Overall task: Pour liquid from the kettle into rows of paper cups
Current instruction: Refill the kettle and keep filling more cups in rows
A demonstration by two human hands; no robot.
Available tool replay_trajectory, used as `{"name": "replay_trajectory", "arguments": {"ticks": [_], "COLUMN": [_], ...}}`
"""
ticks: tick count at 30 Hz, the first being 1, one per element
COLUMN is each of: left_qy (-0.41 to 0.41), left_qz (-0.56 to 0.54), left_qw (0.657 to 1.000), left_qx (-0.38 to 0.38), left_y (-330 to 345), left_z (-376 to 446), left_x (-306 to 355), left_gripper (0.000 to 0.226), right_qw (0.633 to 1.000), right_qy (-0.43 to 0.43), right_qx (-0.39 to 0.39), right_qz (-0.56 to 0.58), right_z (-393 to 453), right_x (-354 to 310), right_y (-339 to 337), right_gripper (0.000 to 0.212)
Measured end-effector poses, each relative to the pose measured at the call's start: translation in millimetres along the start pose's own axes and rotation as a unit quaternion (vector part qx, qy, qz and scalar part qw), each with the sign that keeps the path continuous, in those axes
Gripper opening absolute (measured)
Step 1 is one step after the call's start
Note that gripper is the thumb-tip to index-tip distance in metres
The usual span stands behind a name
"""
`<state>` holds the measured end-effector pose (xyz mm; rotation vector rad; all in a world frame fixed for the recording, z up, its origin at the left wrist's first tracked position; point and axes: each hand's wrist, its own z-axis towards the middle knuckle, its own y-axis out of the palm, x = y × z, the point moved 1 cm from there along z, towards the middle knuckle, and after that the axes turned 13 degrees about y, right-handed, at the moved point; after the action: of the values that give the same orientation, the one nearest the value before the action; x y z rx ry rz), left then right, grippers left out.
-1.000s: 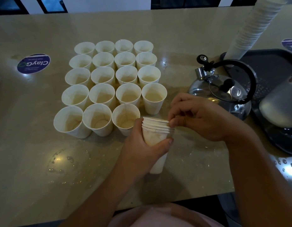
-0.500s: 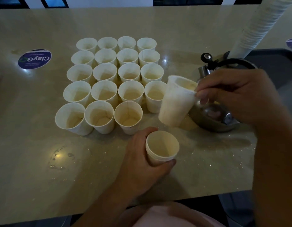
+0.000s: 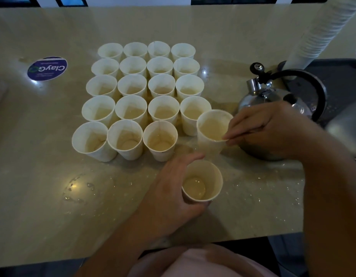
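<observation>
My right hand (image 3: 273,128) pinches the rim of a paper cup (image 3: 213,128) at the near row's empty corner; my left hand (image 3: 173,188) grips another cup (image 3: 202,181). The kettle (image 3: 277,96) stands just behind. A careless set-down could topple neighbouring cups (image 3: 160,138).

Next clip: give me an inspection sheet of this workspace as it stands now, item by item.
Surface: beige counter, speckled with water drops near the front.
Job's things: paper cups standing in rows, nineteen set down; steel kettle upright at the right.
Clutter: tall cup stack; round sticker; dark tray.
Grippers: left hand grips a short cup stack; right hand pinches the rim of a single cup at the open corner of the front row.
Cables: nothing seen.
Surroundings: dark window panes beyond the counter's far edge.
</observation>
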<state>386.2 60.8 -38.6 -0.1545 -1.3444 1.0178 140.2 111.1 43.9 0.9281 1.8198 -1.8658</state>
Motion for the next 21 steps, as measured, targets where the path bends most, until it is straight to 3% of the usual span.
{"name": "replay_trajectory", "arguments": {"ticks": [3,9,17,19,21], "left_qy": [0.01,0.044,0.05,0.05,0.039], "left_qz": [0.01,0.038,0.07,0.058,0.041], "left_qw": [1.0,0.998,0.995,0.996,0.998], "left_qx": [-0.01,-0.017,-0.045,-0.035,-0.015], "left_y": [-1,-10,-24,-31,-40], "left_z": [0,4,12,15,23], "left_x": [0,4,20,27,32], "left_gripper": [0.093,0.08,0.085,0.079,0.069], "right_qw": [0.998,0.999,0.998,0.999,0.993], "right_qy": [0.0,0.003,0.028,0.042,0.052], "right_qx": [-0.03,-0.025,-0.06,-0.023,0.099], "right_qz": [-0.051,-0.037,-0.013,-0.004,0.026], "right_z": [8,19,21,15,7], "right_x": [9,14,11,10,10], "right_y": [25,47,39,26,12], "right_gripper": [0.023,0.021,0.032,0.038,0.032]}}
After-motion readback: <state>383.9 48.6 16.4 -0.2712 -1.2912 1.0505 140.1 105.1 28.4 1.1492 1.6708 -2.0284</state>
